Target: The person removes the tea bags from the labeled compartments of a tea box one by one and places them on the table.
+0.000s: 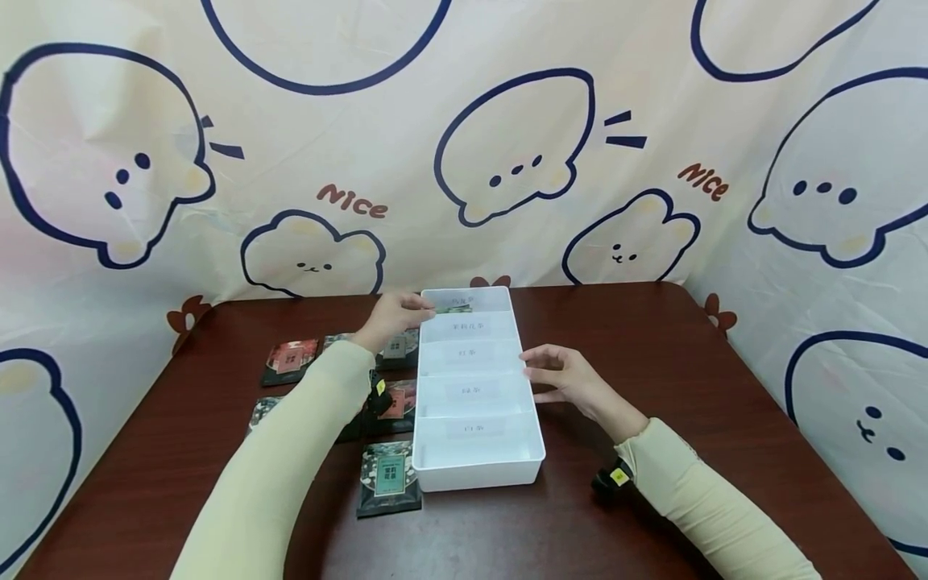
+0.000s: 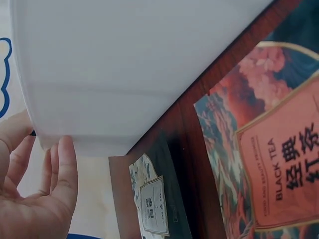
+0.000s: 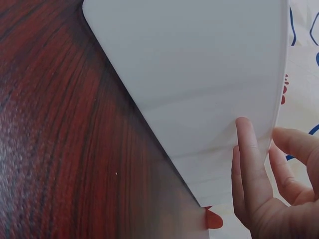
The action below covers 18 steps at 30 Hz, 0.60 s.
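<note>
Nearest the camera, two pale sleeves (image 1: pixel 275 475) are seen reaching over a dark, wood-grained table (image 1: pixel 725 387). At its middle lies a white plastic tray (image 1: pixel 540 451), smooth, rectangular and round-cornered, with its long axis running straight away from the person. Five compartments are marked off by cross walls, each bearing a paper label.

The left hand (image 1: pixel 391 316) is held at the tray's far left corner, fingers reaching over the rim above the farthest compartment, where a green packet (image 1: pixel 444 308) is seen at the fingertips; whether it is gripped cannot be told. In the wrist view the fingers (image 2: pixel 67 169) are laid nearly straight against the tray's wall.

The right hand (image 1: pixel 569 379) is held open, straight fingers (image 3: pixel 249 159) touching the right wall about midway along.

Flat glossy tea packets (image 1: pixel 389 477), dark with red or green printed panels, are spread left of the tray
</note>
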### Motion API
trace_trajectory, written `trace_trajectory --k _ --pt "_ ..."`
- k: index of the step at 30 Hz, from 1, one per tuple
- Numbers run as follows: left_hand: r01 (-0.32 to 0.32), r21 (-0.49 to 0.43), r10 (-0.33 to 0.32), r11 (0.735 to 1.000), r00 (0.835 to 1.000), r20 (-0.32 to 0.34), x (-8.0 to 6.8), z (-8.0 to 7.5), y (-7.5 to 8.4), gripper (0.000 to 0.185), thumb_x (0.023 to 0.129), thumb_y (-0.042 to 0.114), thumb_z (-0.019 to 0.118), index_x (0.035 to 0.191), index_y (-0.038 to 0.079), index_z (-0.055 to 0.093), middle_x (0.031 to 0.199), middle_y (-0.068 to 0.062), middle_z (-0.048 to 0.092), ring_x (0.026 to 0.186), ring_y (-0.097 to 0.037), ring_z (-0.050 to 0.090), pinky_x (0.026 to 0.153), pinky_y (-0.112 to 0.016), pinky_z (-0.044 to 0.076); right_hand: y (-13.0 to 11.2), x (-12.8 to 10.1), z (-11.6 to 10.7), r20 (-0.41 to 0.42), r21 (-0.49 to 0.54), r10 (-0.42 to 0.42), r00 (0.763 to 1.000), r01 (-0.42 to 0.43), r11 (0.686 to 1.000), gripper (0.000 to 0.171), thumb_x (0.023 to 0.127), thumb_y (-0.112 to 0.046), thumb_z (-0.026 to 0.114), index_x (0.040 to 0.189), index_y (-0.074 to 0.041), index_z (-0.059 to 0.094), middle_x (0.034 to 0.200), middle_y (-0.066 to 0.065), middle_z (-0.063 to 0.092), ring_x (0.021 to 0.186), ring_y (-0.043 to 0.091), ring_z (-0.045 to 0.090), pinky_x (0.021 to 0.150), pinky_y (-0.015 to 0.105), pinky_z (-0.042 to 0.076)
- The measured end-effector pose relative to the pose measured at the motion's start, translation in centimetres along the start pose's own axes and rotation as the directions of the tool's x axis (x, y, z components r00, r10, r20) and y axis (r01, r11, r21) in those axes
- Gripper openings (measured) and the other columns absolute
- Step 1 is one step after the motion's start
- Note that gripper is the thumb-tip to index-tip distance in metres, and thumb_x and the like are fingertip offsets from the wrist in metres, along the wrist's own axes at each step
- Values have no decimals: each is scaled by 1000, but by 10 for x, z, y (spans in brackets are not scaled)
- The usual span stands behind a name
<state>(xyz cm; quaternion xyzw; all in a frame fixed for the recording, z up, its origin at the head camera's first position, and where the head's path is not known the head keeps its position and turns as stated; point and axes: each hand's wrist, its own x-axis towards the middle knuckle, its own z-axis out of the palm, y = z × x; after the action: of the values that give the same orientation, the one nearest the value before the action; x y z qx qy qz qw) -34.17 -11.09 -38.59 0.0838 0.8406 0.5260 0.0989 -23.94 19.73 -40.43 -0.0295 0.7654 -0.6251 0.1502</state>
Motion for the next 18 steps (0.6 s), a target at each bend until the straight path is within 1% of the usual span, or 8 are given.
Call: trace_trajectory --k 4,11,18 --pt "2 28 -1 1000 1000 -18 1 0 -1 28 94 22 64 118 8 66 129 -11 59 115 -30 57 101 -48 47 1 1 1 -1 8 1 1000 -1 1000 36 90 -11 68 124 -3 59 116 16 58 89 19 67 74 42 60" --pt "6 11 -6 1000 1000 -26 -1 -1 3 26 95 21 63 116 7 67 128 -11 60 113 -30 59 101 -47 47 1 1 0 1 4 6 1000 -6 1000 35 90 -12 69 123 -4 60 115 16 58 90 19 67 74 42 59" --pt "19 36 -17 999 998 -66 -2 0 6 25 96 23 62 115 8 68 126 -12 60 108 -30 64 100 -45 49 2 1 -1 16 25 -5 1000 5 1000 37 90 -10 68 124 -2 58 117 17 58 90 20 67 75 43 59"
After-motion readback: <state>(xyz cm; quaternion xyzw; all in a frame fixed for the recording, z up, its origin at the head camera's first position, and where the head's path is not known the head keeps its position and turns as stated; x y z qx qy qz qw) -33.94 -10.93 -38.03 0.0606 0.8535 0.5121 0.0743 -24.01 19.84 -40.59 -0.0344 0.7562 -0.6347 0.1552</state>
